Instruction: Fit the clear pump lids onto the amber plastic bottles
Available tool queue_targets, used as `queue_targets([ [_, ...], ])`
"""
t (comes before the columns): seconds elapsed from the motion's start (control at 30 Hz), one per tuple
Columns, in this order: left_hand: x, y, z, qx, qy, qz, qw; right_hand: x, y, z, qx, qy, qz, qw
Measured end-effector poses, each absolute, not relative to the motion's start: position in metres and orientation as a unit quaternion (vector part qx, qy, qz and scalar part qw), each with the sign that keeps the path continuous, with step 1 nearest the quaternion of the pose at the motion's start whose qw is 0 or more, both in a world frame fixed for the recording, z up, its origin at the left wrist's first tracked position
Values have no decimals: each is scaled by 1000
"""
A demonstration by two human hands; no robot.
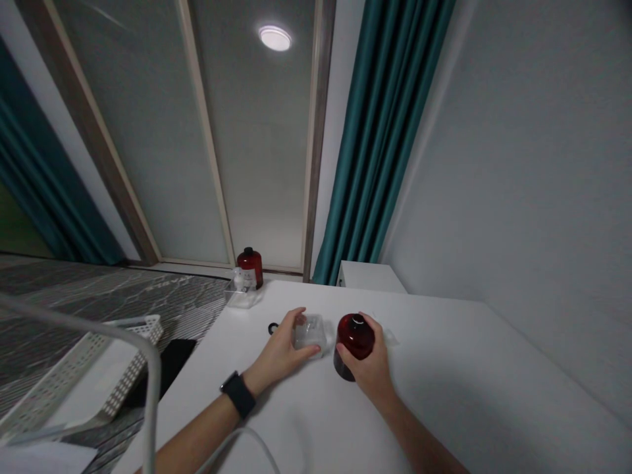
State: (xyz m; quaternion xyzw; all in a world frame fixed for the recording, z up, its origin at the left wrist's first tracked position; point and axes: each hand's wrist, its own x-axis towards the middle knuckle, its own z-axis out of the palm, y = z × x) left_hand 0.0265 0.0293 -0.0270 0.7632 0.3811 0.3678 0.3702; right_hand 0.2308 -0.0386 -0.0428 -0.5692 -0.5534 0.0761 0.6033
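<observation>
My left hand [281, 345], with a black watch [237, 395] on its wrist, has its thumb and fingers around the near left side of a small clear plastic box [311, 334] on the white table [316, 421]. My right hand [372, 365] grips a dark red, see-through bottle [354, 336] by its right side, thumb across the front. The bottle's top faces up; I cannot make out whether it has a cap. A gap separates box and bottle. Just left of my left hand lies a small black ring-shaped piece [273, 327].
Another red bottle [251, 263] with a black top stands at the table's far left corner, beside a clear tray [241, 299] holding a white item. A white perforated basket [89, 382] is at lower left, behind a grey curved tube [154, 395]. A white cabinet [372, 276] stands beyond the table.
</observation>
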Motion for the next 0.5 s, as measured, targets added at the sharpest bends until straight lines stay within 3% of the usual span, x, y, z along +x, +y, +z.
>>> queue_targets([
  [0.23,27,15,-7,739,317,396,443,243,-56,-35,-549,-626,50,551],
  [0.5,30,7,-13,708,292,425,482,241,-59,-31,-562,-552,89,610],
])
